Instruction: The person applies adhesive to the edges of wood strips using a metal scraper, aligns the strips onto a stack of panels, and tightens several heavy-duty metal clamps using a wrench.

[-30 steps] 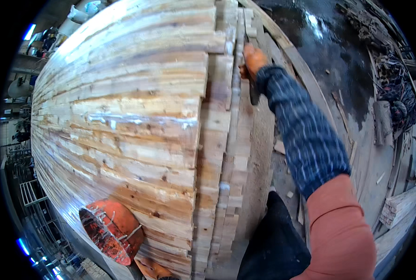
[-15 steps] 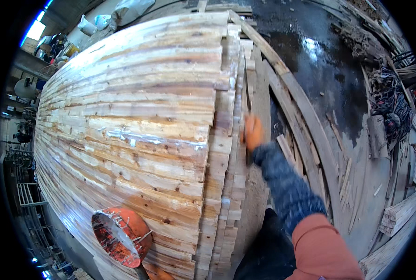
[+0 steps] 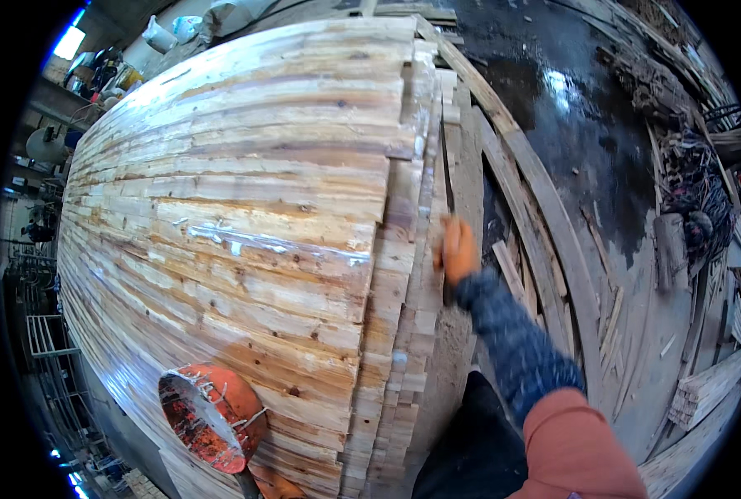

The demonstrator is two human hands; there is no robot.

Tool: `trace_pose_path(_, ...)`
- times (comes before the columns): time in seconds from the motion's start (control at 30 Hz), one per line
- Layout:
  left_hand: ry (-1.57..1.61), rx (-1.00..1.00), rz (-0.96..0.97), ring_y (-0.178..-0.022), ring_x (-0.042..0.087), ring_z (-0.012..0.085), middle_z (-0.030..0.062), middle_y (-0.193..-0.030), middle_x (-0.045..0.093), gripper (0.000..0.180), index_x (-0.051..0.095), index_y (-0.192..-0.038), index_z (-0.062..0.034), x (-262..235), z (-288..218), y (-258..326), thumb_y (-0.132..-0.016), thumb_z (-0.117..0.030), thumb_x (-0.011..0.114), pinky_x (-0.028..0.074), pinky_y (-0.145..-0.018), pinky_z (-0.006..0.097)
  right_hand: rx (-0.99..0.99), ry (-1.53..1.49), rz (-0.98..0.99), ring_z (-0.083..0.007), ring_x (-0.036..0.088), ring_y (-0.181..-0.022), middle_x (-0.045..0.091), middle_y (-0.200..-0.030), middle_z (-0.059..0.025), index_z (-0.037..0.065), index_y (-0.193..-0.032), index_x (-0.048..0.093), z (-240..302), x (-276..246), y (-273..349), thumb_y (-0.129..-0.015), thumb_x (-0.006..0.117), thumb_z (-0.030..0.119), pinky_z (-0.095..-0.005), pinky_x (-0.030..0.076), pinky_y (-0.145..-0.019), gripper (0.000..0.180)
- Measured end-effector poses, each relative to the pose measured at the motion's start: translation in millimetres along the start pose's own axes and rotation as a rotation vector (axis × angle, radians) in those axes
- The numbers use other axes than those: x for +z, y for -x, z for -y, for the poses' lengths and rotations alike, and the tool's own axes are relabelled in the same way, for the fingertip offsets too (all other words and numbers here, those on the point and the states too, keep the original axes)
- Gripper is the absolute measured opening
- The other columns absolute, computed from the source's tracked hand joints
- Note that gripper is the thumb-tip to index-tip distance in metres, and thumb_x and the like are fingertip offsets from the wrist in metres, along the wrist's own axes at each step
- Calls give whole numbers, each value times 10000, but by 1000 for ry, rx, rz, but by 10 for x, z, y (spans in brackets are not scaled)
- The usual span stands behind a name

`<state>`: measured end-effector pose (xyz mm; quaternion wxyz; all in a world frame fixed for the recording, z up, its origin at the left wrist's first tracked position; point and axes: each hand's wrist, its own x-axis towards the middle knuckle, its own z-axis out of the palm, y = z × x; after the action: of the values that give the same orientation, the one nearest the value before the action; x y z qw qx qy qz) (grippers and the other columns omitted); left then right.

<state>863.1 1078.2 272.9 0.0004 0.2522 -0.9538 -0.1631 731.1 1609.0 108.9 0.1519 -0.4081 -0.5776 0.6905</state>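
Note:
My left hand (image 3: pixel 275 484), in an orange glove at the bottom edge, is closed around the dark handle of an orange ladle (image 3: pixel 241 403). The ladle's deep round bowl is crusted with whitish drips and tilts over the near part of a stack of wooden panels (image 3: pixel 262 195). Those panels are made of narrow strips, with a wet whitish streak across the middle of the top one. Beside the stack's stepped right edge is my right hand (image 3: pixel 459 249), also orange-gloved, its fingers curled. Whatever they may hold is hidden.
Long bent planks (image 3: pixel 524 158) and loose wood strips lie on the floor to the right. A dark wet patch (image 3: pixel 553 91) spreads behind them. Tangled cords (image 3: pixel 701 195), a short log (image 3: pixel 669 249) and stacked timber (image 3: pixel 707 391) are farther right. White sacks (image 3: pixel 158 35) stand at the far left.
My right hand has shifted slightly right and nearer, away from the stack's edge. The ladle stays almost where it was in my left hand; the view has shifted a little.

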Motion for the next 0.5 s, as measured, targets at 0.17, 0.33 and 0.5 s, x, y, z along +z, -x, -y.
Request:
trace_pose_path(0.17,-14,-108,-19,-1296,430,392,260,-1421,454,547,411,-1378,94,19,-505,86,-988,-280,501,322,-1109,378,-18,69,-121,-185,573,-509,605,-715,-130,46,-1141,534,579,30,-1014,-987,436,429,-341,480,-484,424)
trace_pose_path(0.33,432,223,-102,-1183,525,326,241,-1376,491,645,386,-1399,86,251,-42,-186,-1009,-427,427,396,-1032,385,-110,99,-129,-185,591,-538,626,-712,-124,50,-1234,530,-265,118,-171,-998,447,386,-346,488,-500,419)
trace_pose_path(0.5,-68,62,-38,-1256,461,350,250,-1414,453,600,377,-1416,62,57,165,-48,-1001,-368,437,336,-1087,374,-45,83,-52,-188,593,-521,615,-700,-134,29,-1179,538,250,57,-291,-972,464,432,-352,474,-495,459)
